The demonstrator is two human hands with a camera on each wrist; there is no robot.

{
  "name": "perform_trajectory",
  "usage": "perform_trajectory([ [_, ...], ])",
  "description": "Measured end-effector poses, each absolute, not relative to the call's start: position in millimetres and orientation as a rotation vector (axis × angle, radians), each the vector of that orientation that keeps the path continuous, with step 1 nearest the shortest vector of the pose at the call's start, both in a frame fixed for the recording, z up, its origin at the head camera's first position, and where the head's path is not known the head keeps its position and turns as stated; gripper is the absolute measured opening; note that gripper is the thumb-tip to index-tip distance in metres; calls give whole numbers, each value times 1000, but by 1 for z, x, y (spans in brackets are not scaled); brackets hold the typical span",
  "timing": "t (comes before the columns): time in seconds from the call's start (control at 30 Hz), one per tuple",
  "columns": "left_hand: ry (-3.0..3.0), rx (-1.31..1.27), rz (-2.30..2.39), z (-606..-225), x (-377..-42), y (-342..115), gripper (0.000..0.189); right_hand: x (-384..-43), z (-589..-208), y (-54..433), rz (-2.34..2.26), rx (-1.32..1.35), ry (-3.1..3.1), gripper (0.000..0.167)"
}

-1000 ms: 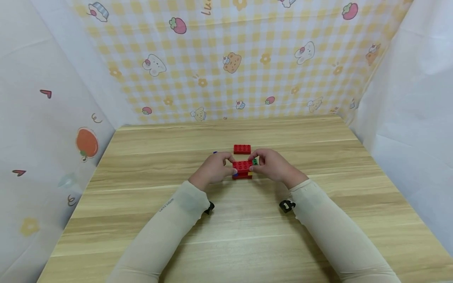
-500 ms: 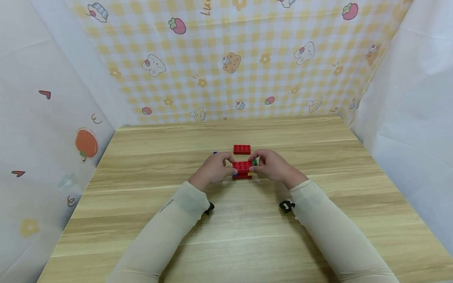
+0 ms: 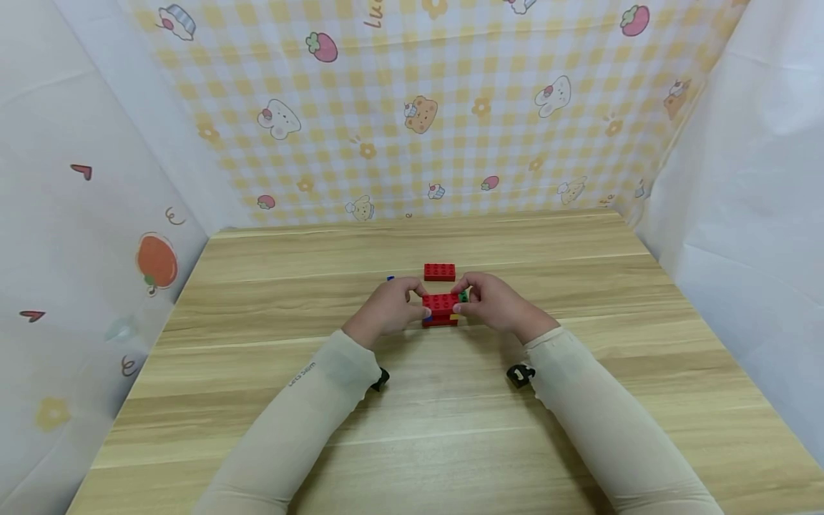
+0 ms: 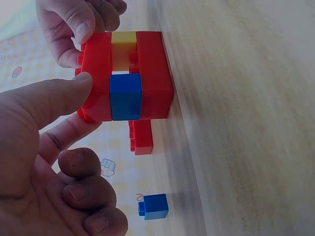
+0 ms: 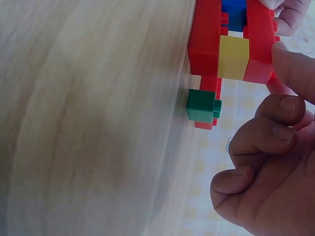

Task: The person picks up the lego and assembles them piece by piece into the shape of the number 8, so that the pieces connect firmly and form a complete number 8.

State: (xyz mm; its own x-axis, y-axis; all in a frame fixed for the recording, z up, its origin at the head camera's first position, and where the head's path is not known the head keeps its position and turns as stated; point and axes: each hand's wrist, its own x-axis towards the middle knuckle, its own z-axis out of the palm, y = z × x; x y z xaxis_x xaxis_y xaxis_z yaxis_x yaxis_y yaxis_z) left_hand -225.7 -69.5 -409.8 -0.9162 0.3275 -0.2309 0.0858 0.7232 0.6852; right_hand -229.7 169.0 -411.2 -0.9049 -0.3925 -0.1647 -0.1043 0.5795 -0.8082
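In the head view a small stack of toy building bricks stands mid-table between both hands. Its top is a long red brick [image 3: 441,302] with studs upward. Under that, a small blue brick [image 4: 126,97] fills the left end and a small yellow brick [image 5: 233,56] the right end, leaving a gap between. A second long red brick [image 4: 156,78] forms the base on the table. My left hand [image 3: 388,307] pinches the top brick's left end between thumb and index finger. At the opposite end my right hand [image 3: 494,305] pinches the same brick, its other fingers curled loosely.
Behind the stack lies a loose red brick [image 3: 440,272]. A small green brick [image 5: 201,104] sits just behind the right end, and a loose blue brick [image 4: 156,206] lies behind the left hand. A patterned cloth [image 3: 360,107] hangs at the table's back edge.
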Motion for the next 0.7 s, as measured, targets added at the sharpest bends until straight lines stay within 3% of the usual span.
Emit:
perform_trajectory([
  [0.4,2640,320,920,-410,-225,-70,25,-233,-412,169,-1216,-411,2463,22],
  [0.7,2619,321,1001,-405,-228,-85,51,-234,-415,171,-1195,-400,2480,23],
])
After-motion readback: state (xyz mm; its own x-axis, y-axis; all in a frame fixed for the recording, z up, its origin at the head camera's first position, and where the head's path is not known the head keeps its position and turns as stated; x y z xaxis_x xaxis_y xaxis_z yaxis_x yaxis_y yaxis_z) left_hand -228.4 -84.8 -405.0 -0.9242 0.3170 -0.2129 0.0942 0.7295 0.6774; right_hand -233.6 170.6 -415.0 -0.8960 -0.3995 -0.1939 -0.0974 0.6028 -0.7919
